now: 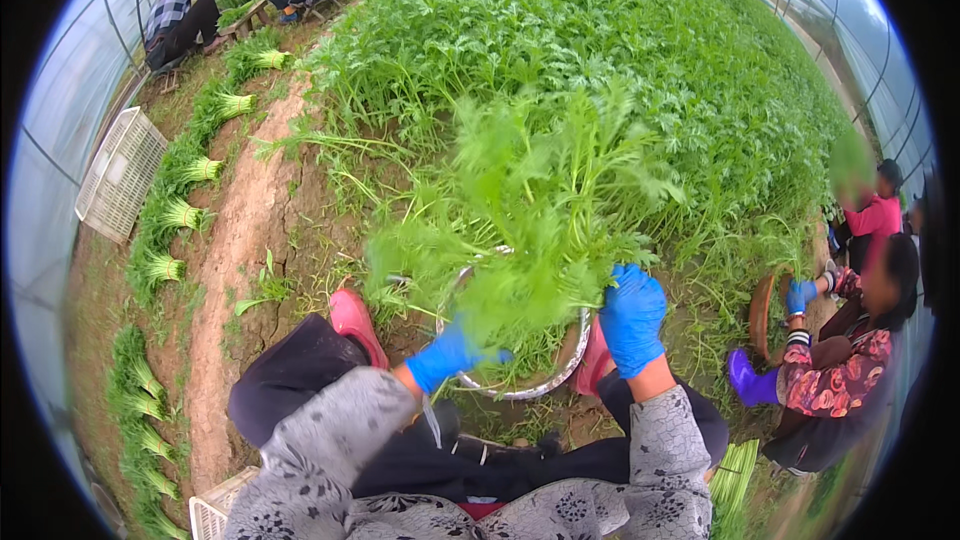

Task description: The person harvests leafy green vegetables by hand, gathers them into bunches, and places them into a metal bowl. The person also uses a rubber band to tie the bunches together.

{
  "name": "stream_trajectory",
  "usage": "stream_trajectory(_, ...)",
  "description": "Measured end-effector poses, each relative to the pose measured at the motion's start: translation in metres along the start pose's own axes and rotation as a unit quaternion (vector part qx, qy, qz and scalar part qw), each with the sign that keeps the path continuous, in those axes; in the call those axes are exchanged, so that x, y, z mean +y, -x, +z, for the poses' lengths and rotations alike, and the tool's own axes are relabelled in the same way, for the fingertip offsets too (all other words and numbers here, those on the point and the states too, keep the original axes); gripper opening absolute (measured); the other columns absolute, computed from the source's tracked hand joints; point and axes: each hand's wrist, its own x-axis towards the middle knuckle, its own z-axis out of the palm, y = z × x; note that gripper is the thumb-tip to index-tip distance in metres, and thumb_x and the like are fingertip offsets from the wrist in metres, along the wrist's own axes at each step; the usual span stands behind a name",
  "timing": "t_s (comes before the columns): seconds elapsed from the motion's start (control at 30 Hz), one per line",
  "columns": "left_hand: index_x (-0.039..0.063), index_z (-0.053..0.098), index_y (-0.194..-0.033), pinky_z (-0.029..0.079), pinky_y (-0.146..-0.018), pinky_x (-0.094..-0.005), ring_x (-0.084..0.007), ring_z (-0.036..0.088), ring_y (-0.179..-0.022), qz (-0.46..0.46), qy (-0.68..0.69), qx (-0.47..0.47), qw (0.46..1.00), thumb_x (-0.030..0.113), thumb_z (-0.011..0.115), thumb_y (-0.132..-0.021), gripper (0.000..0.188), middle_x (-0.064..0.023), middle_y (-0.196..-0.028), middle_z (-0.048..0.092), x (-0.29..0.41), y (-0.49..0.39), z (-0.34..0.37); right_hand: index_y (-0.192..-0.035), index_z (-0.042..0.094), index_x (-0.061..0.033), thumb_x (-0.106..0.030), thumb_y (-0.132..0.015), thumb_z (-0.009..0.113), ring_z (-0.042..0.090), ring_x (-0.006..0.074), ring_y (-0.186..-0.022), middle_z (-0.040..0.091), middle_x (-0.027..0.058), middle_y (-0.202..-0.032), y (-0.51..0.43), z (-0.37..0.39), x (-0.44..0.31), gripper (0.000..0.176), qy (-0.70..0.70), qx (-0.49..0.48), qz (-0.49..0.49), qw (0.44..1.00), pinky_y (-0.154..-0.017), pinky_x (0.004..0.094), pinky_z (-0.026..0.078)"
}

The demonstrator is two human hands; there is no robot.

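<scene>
My right hand [634,320], in a blue glove, is closed around the stems of feathery leafy greens [577,187] that look like garland chrysanthemum. Blurred by motion, my left hand [450,354], also gloved, is at the lower left of the foliage, and leaves partly cover its fingers. A thin pale strip [433,424] hangs below that hand; what it is I cannot tell. Between my pink boots [358,326] stands a round basin with a silvery rim [579,352]. Loose greens [517,367] lie in it, and the held leaves hide its far side.
Dense growing greens [600,30] fill the ground ahead. Tied bundles [184,215] line the left strip, beside a white plastic crate [120,172]. Another crate [217,506] is at lower left. Co-workers sit at upper left and right; one blue-gloved hand [801,295] is by a brown basin [763,319].
</scene>
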Motion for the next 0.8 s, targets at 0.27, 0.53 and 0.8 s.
stream_trajectory(0.27,0.01,0.018,-0.154,0.029,-0.114,-0.0467,-0.0226,0.021,-0.147,-0.075,0.376,0.029,0.923,0.02,0.071,-0.087,0.086,-0.0092,-0.158,0.025,0.047,-0.012,0.093,-0.089,0.054,-0.009,-0.011,-0.077,0.059,0.052,0.028,-0.074,0.05,0.0089,-0.082,-0.041,-0.068,0.025,0.013,0.117,0.028,-0.002,0.993,-0.065,0.0402,0.043)
stream_trajectory(0.53,0.008,0.028,-0.149,0.034,-0.111,-0.0497,-0.027,0.034,-0.138,-0.069,0.378,0.007,0.923,0.023,0.066,-0.09,0.071,-0.0107,-0.15,0.035,0.04,-0.015,0.054,-0.106,0.06,-0.0083,-0.01,-0.072,0.064,0.057,0.0298,-0.086,0.058,0.0108,-0.095,-0.038,-0.111,0.024,0.034,-0.013,0.05,-0.118,0.992,-0.068,0.0399,0.046)
stream_trajectory(0.8,0.005,0.038,-0.144,0.04,-0.108,-0.0528,-0.0313,0.046,-0.129,-0.05,0.479,0.08,0.873,0.027,0.06,-0.094,0.059,-0.0123,-0.142,0.045,0.08,-0.015,0.035,-0.081,0.054,-0.0067,-0.005,-0.074,0.058,0.055,0.0288,-0.066,0.052,0.0106,-0.074,-0.064,-0.11,0.017,0.008,0.126,-0.011,-0.1,0.987,-0.055,0.0399,0.042)
